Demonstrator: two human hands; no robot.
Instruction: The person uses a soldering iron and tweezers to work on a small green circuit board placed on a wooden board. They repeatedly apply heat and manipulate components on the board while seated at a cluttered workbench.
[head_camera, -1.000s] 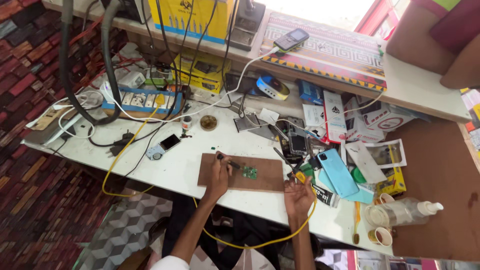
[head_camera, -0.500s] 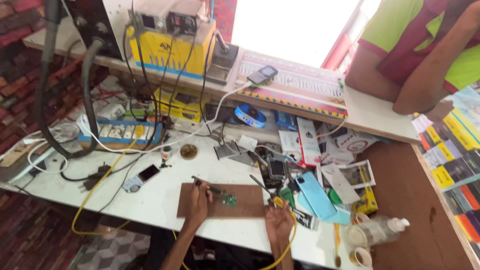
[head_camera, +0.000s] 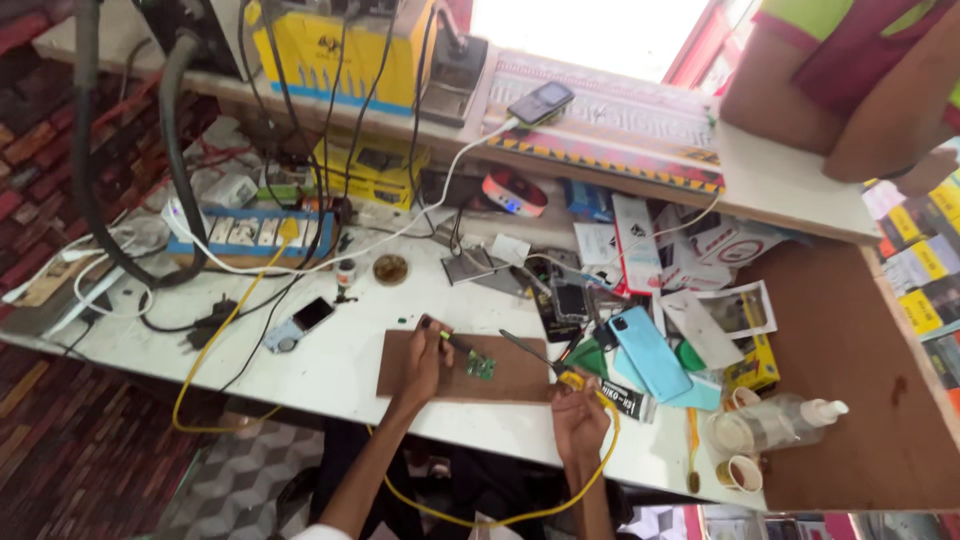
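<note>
While a small round tin (head_camera: 390, 268) of brownish paste sits open on the worktop (head_camera: 330, 365), the left hand (head_camera: 424, 358) pinches tweezers (head_camera: 452, 340) over the green circuit board (head_camera: 480, 366) on the brown mat (head_camera: 515, 380); the right hand (head_camera: 578, 412) grips a soldering iron (head_camera: 535, 355).

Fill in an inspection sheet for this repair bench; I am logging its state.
Surface: white table, brown mat near its front edge.
Job's things: small green circuit board on the mat.
Clutter: blue phone, boxes, clear bottle.
Hands: left hand holds a thin tool at the board; right hand grips a soldering iron.
Cables: yellow cable runs off the table's front edge.
Surroundings: another person's arm leans on the counter.
</note>
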